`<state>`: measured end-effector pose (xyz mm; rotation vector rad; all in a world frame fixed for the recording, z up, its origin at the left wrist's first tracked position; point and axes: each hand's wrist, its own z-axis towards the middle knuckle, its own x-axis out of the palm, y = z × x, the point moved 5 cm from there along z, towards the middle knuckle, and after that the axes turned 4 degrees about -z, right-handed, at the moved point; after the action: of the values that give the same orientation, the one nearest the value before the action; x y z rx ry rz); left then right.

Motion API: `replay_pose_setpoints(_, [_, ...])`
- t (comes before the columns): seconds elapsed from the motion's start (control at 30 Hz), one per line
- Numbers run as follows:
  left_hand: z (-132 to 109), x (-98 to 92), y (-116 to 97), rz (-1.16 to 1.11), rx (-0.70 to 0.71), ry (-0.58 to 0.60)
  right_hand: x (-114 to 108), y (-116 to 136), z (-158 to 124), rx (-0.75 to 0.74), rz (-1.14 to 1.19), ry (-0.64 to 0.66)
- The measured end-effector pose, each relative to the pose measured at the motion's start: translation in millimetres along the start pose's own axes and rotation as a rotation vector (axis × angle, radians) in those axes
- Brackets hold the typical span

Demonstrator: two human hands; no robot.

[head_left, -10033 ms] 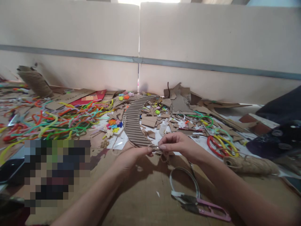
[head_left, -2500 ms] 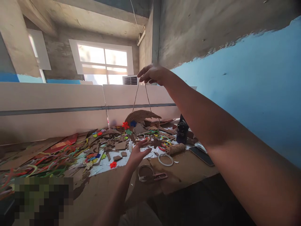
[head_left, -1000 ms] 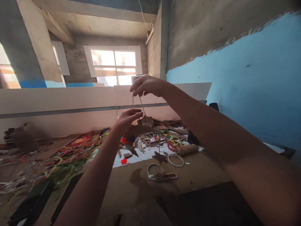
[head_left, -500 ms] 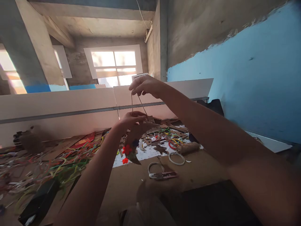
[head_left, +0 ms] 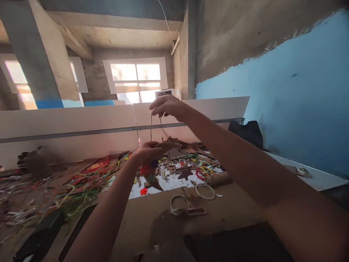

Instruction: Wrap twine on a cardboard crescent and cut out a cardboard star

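My right hand [head_left: 167,106] is raised above the table, its fingers pinched on a loop of jute twine [head_left: 151,127] that hangs down from it. Below, my left hand [head_left: 147,153] is closed on the curved corrugated cardboard piece [head_left: 167,145] tied to that twine. Red and blue paper flowers [head_left: 147,169] stick to the cardboard's lower end, just under my left fingers. The piece hangs tilted above the table.
Scissors [head_left: 184,207] and a white ring [head_left: 205,190] lie on the brown cardboard sheet [head_left: 152,222]. A jute spool [head_left: 219,178], glue bottle [head_left: 163,171] and cardboard scraps sit behind. Coloured pipe cleaners [head_left: 68,189] cover the left. White partitions [head_left: 68,127] stand behind; blue wall to the right.
My right hand has lowered a little with the twine. My left hand has come down with the cardboard piece, which has tipped so its flowered end hangs below my fingers.
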<state>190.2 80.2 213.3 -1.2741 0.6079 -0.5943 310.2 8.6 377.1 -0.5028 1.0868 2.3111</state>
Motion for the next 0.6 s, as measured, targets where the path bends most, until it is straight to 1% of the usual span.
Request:
replay_pose_setpoints(0.07, [-8.9, -21.4, -6.8, -0.013, 0.022, -0.065, 17.8, 9.9, 2.3, 0.002, -0.016, 0.045])
replay_pose_setpoints(0.17, [-24.3, -58.9, -16.4, -0.018, 0.060, -0.177, 44.1, 25.7, 7.6, -0.040, -0.002, 0.107])
replay_pose_setpoints(0.23, [-33.4, -78.3, -18.4, -0.031, 0.070, -0.212, 53.6, 29.1, 10.9, -0.055, 0.027, 0.097])
replay_pose_setpoints(0.27, [-37.1, -85.0, -17.7, -0.041, 0.071, -0.216, 55.6, 27.6, 12.0, -0.055, 0.039, 0.082])
replay_pose_setpoints(0.37, [-43.7, -94.5, -10.5, -0.065, 0.062, -0.195, 54.8, 11.8, 12.7, -0.042, 0.048, 0.045])
replay_pose_setpoints(0.6, [-47.6, -94.5, 7.7, -0.120, 0.060, -0.131, 46.6, -43.2, -4.7, 0.087, 0.027, 0.019])
